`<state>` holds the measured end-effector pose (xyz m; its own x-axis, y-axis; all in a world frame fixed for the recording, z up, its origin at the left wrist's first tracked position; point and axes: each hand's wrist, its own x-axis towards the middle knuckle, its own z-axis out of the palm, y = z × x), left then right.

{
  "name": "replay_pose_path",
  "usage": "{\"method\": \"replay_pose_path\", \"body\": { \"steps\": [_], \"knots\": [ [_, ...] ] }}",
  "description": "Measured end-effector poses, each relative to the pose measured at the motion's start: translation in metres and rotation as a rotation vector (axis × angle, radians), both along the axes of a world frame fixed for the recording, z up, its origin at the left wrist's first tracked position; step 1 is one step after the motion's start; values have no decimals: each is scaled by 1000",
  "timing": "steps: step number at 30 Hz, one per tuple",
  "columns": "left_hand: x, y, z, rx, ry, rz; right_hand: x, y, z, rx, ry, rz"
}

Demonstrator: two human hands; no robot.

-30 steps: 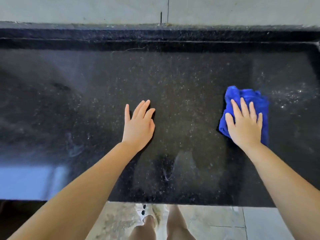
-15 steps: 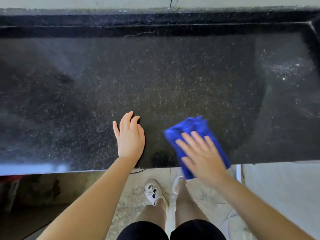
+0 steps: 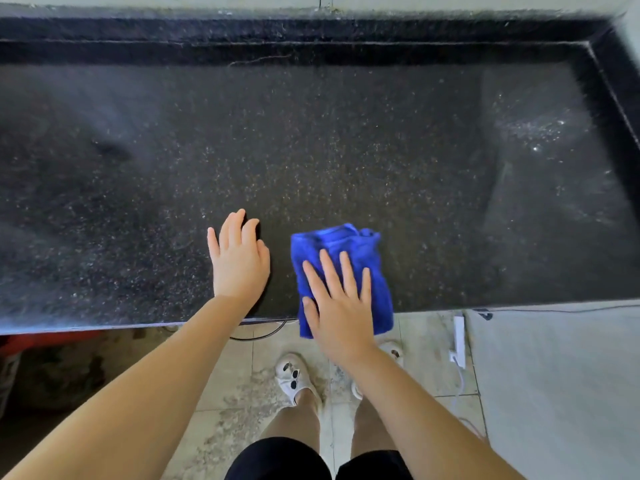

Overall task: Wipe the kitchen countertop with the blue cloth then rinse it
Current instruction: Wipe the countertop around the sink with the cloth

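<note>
1. The blue cloth (image 3: 341, 252) is a bright, deep blue, with a soft napped surface, bunched into a rough rectangle with folds and ridges along its far edge.
2. It lies at the near edge of the black speckled countertop (image 3: 346, 150), right of centre, and its nearest part hangs past the counter's front edge, above the tiled floor (image 3: 221, 386).
3. The right hand (image 3: 337, 306) lies flat on top of the cloth, fingers straight and spread, pressing it down; nothing is curled around the fabric.
4. The left hand (image 3: 239, 261) rests palm down on the bare counter just left of the cloth, not touching it, with fingers extended and close together.
5. The countertop is dark stone flecked with pale grains, with a raised black lip (image 3: 311, 32) along the back and the right side. A patch of brighter glints (image 3: 533, 133) shows at far right; whether these are water drops or reflections cannot be told.
6. The part of the cloth beneath the right palm is hidden, so its full outline is unclear.
7. The counter's left end is cut off by the frame and blurred.
8. Below the counter at left the space is dim; a red shape (image 3: 45, 337) there cannot be identified.
9. White shoes (image 3: 294, 375) show on the floor, the right one mostly hidden by the right forearm. A white strip with a cord (image 3: 459, 337) lies near the right.
</note>
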<state>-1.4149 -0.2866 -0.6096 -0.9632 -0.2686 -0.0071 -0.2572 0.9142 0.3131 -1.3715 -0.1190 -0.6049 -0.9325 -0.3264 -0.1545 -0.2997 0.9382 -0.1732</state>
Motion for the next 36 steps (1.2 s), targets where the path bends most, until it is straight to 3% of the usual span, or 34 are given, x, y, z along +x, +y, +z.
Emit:
{"method": "replay_pose_path", "body": {
  "steps": [3, 9, 12, 15, 18, 22, 25, 32, 36],
  "knots": [
    [3, 17, 5, -33, 27, -88, -10, 71, -10, 4, 34, 89],
    [-48, 159, 13, 70, -8, -352, -50, 272, -10, 120, -45, -251],
    [-100, 235, 13, 108, -29, -425, -82, 330, -2, 143, -87, -475],
    [-150, 266, 8, 110, -37, -342, -80, 302, -6, 143, -14, -587],
    [-182, 272, -3, 83, -36, -198, -51, 257, -5, 66, 24, -301],
    [-186, 279, -5, 39, -38, -169, -47, 268, -6, 24, 27, 9],
    [-186, 281, -3, 30, -42, -149, -107, 281, -6, 46, 10, 34],
    [-191, 284, -5, -55, -112, -138, -342, 277, -9, 29, -99, -90],
    [-192, 282, -5, -68, -139, -137, -360, 264, -10, 29, -126, -110]
  ]
}}
